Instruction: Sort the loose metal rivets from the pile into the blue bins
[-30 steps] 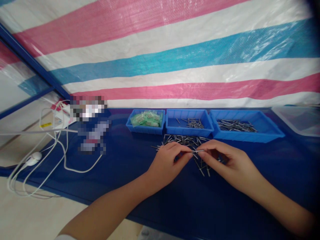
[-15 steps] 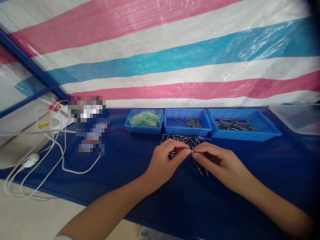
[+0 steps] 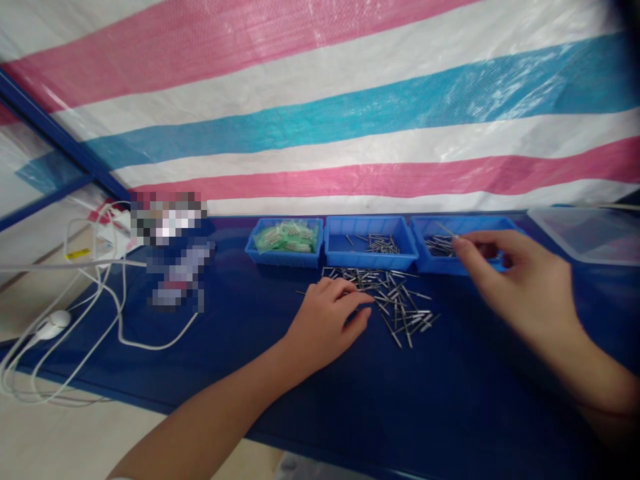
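Over the blue bin on the right (image 3: pixel 430 264), my right hand (image 3: pixel 525 283) pinches a thin blind rivet (image 3: pixel 445 229) between thumb and forefinger. The rivet points up and to the left. Several rivets (image 3: pixel 440 245) lie in that bin, partly hidden by the hand. My left hand (image 3: pixel 327 317) is beside a loose pile of blind rivets (image 3: pixel 400 303) on the dark blue table (image 3: pixel 380 400). Its thumb and fingers are apart, and nothing shows between them.
A middle blue bin (image 3: pixel 370 259) has rivets inside. The left blue bin (image 3: pixel 284 257) holds green-tinted plastic packets (image 3: pixel 287 235). A clear plastic lid or tray (image 3: pixel 585 233) lies at the far right. White cables (image 3: pixel 123 327) trail across the table's left side.
My hands were together above the pile, fingertips meeting around a small piece. My right hand has moved right and back, over the right bin, with a rivet. My left hand has opened.
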`<control>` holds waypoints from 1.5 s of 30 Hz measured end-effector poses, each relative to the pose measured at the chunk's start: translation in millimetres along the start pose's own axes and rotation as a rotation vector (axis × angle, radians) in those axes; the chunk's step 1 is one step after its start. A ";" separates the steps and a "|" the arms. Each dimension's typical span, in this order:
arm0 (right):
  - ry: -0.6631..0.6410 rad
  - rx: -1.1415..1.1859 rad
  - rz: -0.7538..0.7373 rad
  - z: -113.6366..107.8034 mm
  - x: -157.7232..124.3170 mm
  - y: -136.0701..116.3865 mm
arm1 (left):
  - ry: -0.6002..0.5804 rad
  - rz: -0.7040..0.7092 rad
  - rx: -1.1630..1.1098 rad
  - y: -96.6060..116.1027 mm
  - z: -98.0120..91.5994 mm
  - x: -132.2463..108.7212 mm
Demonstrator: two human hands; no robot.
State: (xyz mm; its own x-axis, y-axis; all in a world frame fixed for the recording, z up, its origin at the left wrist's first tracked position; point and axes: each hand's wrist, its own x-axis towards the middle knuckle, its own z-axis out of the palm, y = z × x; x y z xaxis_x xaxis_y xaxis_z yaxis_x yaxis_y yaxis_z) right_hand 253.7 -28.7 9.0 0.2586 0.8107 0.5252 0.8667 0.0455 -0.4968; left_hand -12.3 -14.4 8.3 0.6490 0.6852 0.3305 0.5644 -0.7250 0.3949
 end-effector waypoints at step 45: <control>-0.558 0.494 -0.059 22.8 -45.9 -54.2 | 0.135 -0.213 -0.573 8.8 0.4 4.2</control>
State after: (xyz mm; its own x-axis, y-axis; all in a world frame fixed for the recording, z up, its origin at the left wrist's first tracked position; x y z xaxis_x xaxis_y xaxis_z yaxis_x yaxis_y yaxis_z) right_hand 185.1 -55.1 -3.9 -0.1510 0.9687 0.1972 0.5460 0.2481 -0.8002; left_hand -4.4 -17.9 12.8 0.4607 0.8407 0.2845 0.2864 -0.4442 0.8489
